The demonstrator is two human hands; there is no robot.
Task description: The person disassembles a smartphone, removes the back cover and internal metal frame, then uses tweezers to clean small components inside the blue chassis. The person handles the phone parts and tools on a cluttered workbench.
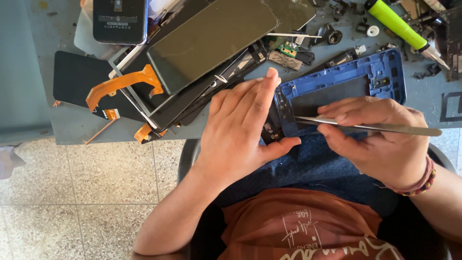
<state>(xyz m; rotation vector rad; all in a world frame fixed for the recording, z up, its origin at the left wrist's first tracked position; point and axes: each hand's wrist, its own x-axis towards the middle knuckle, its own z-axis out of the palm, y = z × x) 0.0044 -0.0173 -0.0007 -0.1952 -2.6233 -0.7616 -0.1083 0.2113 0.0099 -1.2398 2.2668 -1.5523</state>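
Observation:
A blue phone frame (pixel 346 79) lies at the near edge of the grey workbench, its inside facing up. My left hand (pixel 240 127) grips the frame's left end, fingers flat along it and thumb under its near edge. My right hand (pixel 380 139) pinches metal tweezers (pixel 370 126) that lie across the frame's near side, their tips pointing left into the frame next to my left thumb. A red thread band circles my right wrist.
A pile of phone screens (pixel 211 36) with orange flex cables (pixel 120 84) covers the bench to the left, and a dark phone (pixel 119 20) sits behind it. A green-handled tool (pixel 399 24) and small loose parts lie at the back right. Tiled floor shows below the bench edge.

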